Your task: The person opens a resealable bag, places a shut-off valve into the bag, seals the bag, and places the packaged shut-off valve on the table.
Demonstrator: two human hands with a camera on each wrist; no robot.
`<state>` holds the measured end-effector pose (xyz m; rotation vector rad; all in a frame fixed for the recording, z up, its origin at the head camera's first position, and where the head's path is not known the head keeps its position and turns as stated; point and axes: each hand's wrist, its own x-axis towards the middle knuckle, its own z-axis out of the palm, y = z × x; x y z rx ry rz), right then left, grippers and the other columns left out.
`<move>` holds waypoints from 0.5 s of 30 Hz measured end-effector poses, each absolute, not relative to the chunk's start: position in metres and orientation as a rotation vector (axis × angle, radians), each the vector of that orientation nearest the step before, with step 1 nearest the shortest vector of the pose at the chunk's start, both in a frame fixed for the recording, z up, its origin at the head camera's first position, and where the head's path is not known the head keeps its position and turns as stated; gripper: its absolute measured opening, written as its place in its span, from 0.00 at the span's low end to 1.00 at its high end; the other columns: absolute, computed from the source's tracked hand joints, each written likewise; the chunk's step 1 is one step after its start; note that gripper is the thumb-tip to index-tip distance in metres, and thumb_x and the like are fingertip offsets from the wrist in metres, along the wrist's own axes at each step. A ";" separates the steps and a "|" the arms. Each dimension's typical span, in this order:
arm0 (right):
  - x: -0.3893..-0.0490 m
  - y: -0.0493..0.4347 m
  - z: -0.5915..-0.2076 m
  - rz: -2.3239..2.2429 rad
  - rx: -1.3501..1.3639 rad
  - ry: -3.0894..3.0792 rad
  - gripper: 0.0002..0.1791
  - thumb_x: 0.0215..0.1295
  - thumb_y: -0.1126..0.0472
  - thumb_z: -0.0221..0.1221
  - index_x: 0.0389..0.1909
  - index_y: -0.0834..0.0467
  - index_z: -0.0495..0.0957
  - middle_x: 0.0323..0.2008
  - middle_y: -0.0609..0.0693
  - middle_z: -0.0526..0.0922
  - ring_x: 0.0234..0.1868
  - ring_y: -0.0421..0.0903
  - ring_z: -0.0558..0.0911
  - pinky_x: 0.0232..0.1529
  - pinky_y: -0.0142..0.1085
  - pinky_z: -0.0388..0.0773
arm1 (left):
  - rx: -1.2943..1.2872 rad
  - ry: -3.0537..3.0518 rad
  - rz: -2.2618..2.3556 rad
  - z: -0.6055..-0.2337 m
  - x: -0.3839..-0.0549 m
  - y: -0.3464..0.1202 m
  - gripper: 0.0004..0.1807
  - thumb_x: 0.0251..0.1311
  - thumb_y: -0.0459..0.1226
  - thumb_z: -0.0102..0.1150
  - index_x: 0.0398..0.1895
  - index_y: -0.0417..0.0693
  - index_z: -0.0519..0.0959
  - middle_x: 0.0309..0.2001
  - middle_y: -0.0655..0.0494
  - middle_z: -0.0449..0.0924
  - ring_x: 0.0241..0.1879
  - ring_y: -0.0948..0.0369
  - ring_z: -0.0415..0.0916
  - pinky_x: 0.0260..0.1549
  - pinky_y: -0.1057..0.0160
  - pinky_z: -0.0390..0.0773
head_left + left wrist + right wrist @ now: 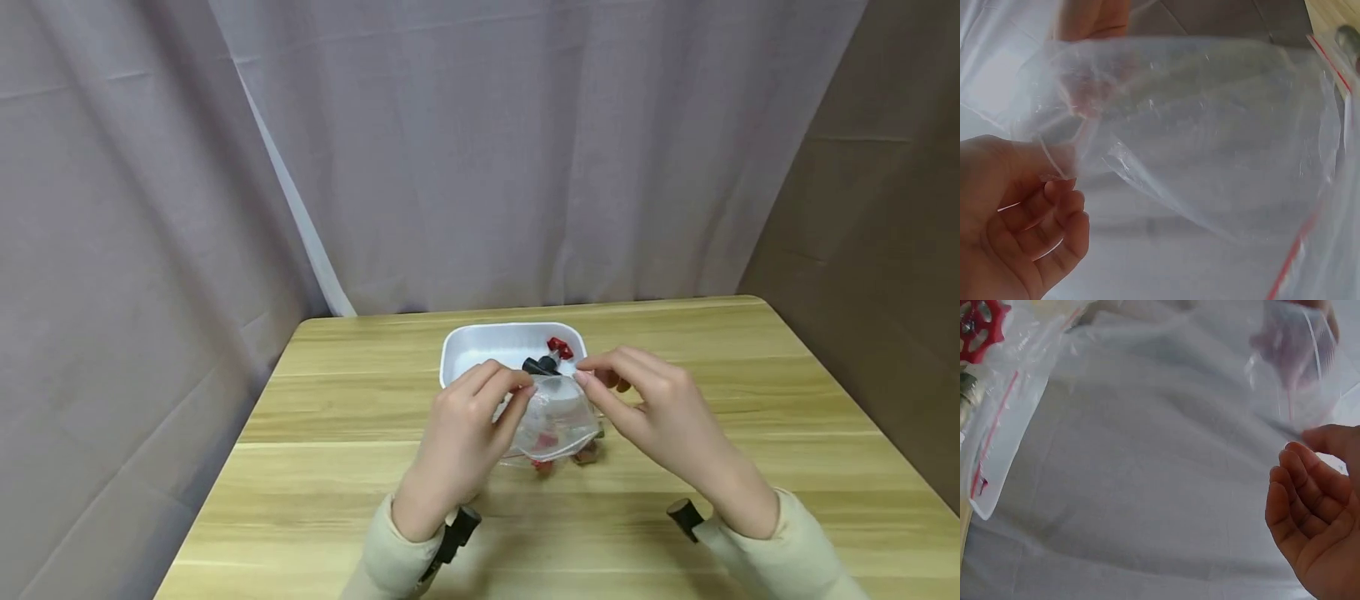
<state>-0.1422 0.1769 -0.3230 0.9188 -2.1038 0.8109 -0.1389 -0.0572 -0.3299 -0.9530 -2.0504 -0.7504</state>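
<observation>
A clear plastic bag (564, 421) hangs between the two hands, held by its edge. My left hand (467, 425) pinches one side of it between thumb and forefinger; in the left wrist view the left hand's other fingers (1063, 234) are curled. On the opposite side, my right hand (660, 404) pinches the bag's edge with thumb and forefinger. Below the bag, red pieces (543, 467) and a brownish piece (588, 454) are partly hidden. In the right wrist view a red handwheel with holes (982, 334) shows at the upper left.
Behind the hands stands a white tray (476, 340) with black parts (542, 365) and a red piece (559, 345) in it. Clear plastic with a red strip (1291, 265) appears in the left wrist view. Grey curtains (480, 167) hang beyond the wooden table (337, 475).
</observation>
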 end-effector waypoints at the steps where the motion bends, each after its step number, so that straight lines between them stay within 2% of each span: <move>1: -0.145 0.177 -0.322 0.828 0.917 -2.103 0.05 0.64 0.62 0.65 0.39 0.58 0.86 0.31 0.41 0.82 0.31 0.36 0.77 0.34 0.24 0.73 | -0.942 -2.051 -0.764 -0.330 -0.139 -0.060 0.02 0.64 0.32 0.65 0.38 0.47 0.83 0.33 0.60 0.79 0.32 0.65 0.76 0.32 0.70 0.76; 6: -0.167 0.178 -0.318 0.844 0.876 -2.150 0.08 0.59 0.67 0.69 0.39 0.57 0.86 0.31 0.41 0.82 0.30 0.35 0.77 0.31 0.27 0.75 | -0.876 -2.044 -0.797 -0.332 -0.142 -0.074 0.03 0.62 0.30 0.66 0.36 0.45 0.82 0.32 0.58 0.79 0.32 0.64 0.78 0.33 0.71 0.78; 11: -0.201 0.175 -0.319 0.796 0.836 -2.299 0.06 0.66 0.63 0.66 0.41 0.58 0.85 0.34 0.45 0.83 0.34 0.40 0.80 0.32 0.37 0.79 | -0.804 -2.029 -0.771 -0.332 -0.146 -0.085 0.02 0.62 0.30 0.66 0.36 0.43 0.82 0.32 0.56 0.80 0.30 0.62 0.78 0.32 0.70 0.79; 15: -0.229 0.170 -0.320 0.756 0.821 -2.457 0.09 0.70 0.59 0.62 0.43 0.60 0.84 0.39 0.51 0.84 0.38 0.47 0.82 0.37 0.44 0.81 | -0.751 -2.037 -0.761 -0.332 -0.146 -0.090 0.01 0.64 0.31 0.65 0.36 0.43 0.82 0.32 0.56 0.80 0.29 0.61 0.79 0.30 0.69 0.79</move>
